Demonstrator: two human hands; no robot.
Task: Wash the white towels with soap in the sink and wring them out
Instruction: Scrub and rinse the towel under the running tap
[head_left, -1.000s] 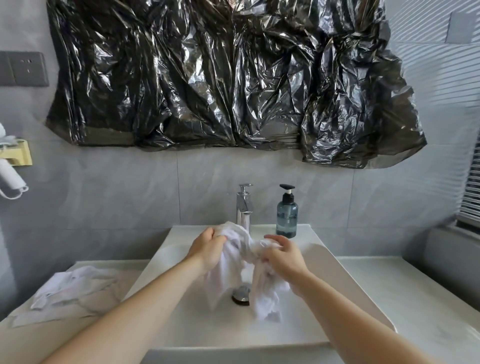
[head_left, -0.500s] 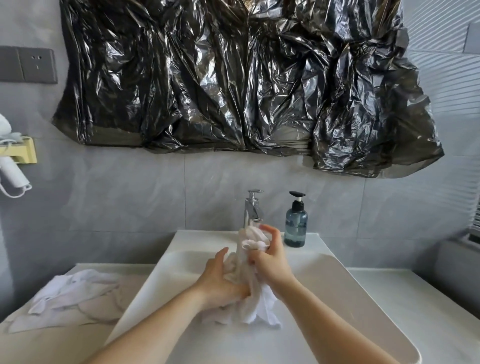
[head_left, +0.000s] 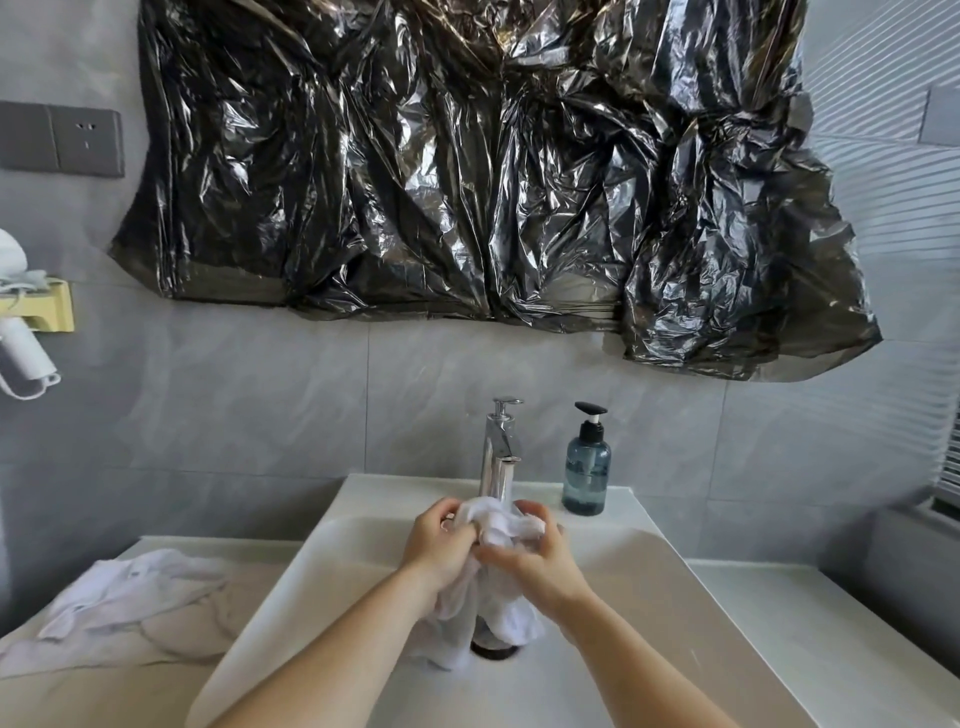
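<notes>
Both hands, left (head_left: 444, 545) and right (head_left: 540, 558), now level, clenched on bunched white cloth towel (head_left: 498, 525) over white ceramic sink (head_left: 675, 597); half second ago stacked. Rubbing continues; wringing likely pending. Second white towel (head_left: 130, 587) waits on counter (head_left: 831, 649).

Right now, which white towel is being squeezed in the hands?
The crumpled white cloth towel over the white sink, gripped by the left hand and right hand. The other white towel lies untouched on the counter, left.
</notes>
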